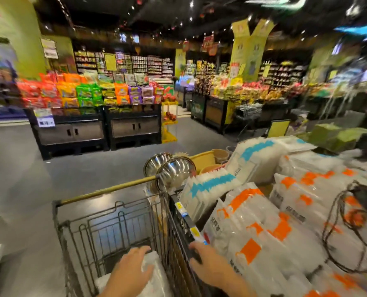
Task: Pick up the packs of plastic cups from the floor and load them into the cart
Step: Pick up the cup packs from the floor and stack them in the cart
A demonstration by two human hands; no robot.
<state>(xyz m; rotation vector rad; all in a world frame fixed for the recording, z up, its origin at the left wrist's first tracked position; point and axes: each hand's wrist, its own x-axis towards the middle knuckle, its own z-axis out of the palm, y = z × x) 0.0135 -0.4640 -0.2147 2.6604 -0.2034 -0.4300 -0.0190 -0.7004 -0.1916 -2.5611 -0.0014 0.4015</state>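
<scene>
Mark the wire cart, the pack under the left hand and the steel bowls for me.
wire cart (105,228): head view, on the far wire wall of the basket.
pack (154,273): head view, on clear wrap beside the left hand (131,269).
steel bowls (175,171): head view, on the nearer bowl's shiny inside.

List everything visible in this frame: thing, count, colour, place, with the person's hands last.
Wire shopping cart: one, dark metal with a brass-coloured bar, centre foreground.
Clear plastic cup pack: one, whitish, inside the cart under the left hand.
Orange-labelled cup packs: several, stacked right of the cart.
Blue-labelled cup packs: at least two, behind the orange ones.
Steel bowls: two, shiny, beyond the cart.
Snack displays: multicoloured, background, blurred.
Left hand: on the pack in the cart.
Right hand: on the cart's right rim.
</scene>
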